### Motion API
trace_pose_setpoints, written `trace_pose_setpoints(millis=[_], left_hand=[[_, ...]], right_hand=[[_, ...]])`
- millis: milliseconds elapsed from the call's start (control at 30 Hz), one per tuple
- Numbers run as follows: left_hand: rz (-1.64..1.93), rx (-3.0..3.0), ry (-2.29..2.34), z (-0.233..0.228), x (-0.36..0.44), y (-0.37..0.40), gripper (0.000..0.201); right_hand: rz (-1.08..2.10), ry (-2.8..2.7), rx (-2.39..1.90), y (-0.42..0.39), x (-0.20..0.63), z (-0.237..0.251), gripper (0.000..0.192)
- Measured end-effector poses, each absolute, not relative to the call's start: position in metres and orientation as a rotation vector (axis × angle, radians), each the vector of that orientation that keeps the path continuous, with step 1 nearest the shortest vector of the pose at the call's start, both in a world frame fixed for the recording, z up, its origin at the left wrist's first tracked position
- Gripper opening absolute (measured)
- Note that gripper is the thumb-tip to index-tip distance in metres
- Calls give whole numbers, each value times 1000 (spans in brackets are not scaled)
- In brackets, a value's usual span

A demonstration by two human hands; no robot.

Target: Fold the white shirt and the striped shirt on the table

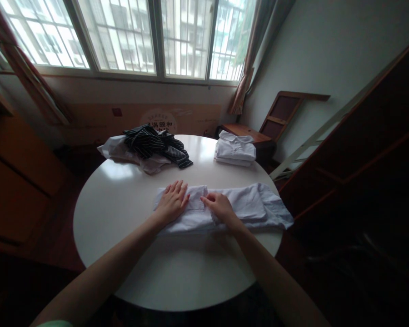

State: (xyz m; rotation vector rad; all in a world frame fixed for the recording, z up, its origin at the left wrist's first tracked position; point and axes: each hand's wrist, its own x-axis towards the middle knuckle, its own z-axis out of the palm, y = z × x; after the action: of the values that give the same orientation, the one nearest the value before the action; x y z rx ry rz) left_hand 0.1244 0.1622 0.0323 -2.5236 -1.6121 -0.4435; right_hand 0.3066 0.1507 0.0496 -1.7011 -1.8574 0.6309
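1. A white garment (247, 204) lies across the near half of the round white worktop (112, 236), stretched out left to right in front of the person.
2. The left hand (173, 200) rests palm down on the garment's left part, its fingers extended and slightly spread, pressing on the cloth rather than gripping it.
3. The right hand (221, 206) is at the middle of the garment, its thumb and fingers pinched together on the edge of a folded layer, just beside the left hand but apart from it.
4. To the right of the right hand, the garment continues in flat, overlapping layers, and its far right end reaches the rim of the worktop.
5. Beyond the garment, near the far right edge, sits a folded white stack (235, 152) with a collar showing on top.
6. At the far left lies a loose heap of dark striped cloth (150, 141), resting partly on paler cloth (114, 147). Both heap and stack are well apart from the hands.
7. Behind the worktop, a cardboard panel (102, 120) with printed characters stands below the barred windows (184, 41); a wooden stand (247, 131) is behind the stack.
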Motion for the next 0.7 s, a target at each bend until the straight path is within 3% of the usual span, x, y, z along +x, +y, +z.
trace_pose_setpoints(millis=[233, 500, 700], left_hand=[[-459, -2522, -1615, 31, 125, 163, 46], [-447, -2522, -1619, 33, 124, 162, 47], [-464, -2528, -1609, 34, 125, 162, 45]], right_hand=[[820, -1912, -1517, 152, 309, 50, 25], [740, -1943, -1364, 150, 308, 50, 18], [757, -1907, -1434, 151, 308, 48, 43]])
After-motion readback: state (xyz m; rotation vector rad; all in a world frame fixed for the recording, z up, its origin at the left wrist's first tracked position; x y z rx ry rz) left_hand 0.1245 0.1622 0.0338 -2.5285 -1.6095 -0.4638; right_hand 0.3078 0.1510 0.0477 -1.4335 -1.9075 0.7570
